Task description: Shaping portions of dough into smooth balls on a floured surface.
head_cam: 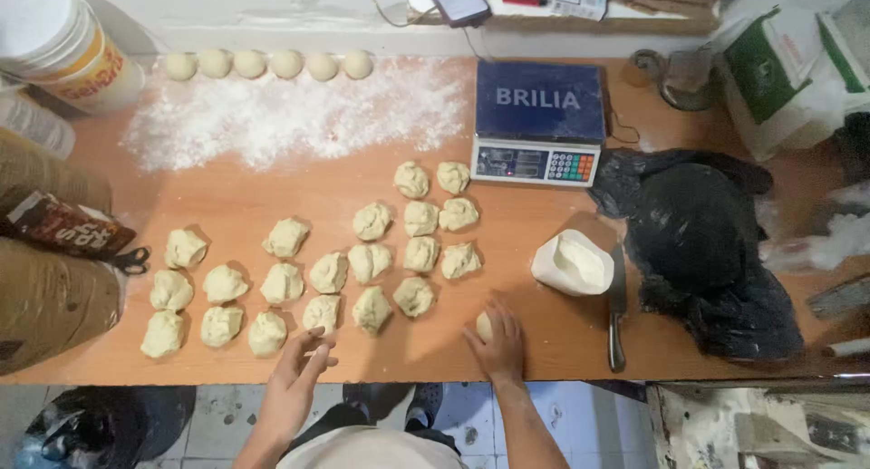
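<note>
A: So, where is the dough piece [484,325] being worked?

B: At six o'clock on the tabletop [272,193], near the front edge, under the right hand [497,340]. That hand is cupped over it, palm down, fingers curled around the piece.

A: And the left hand [304,365]?

B: Loosely open, holding nothing, fingertips just at the rough lump [322,313] at the near end of the portioned pieces [328,271], towards seven o'clock.

A: How would such a piece handle?

B: I judge it light, soft and a bit tacky; it dents under any pinch. Best taken from above with a wide cupped palm, not with fingertips.

A: Anything else about?

B: Smooth balls [268,65] behind a flour patch [290,116] at eleven o'clock, a scale [539,120] at one, a knife [617,306] beside a white dough mass [573,262] at three.
</note>
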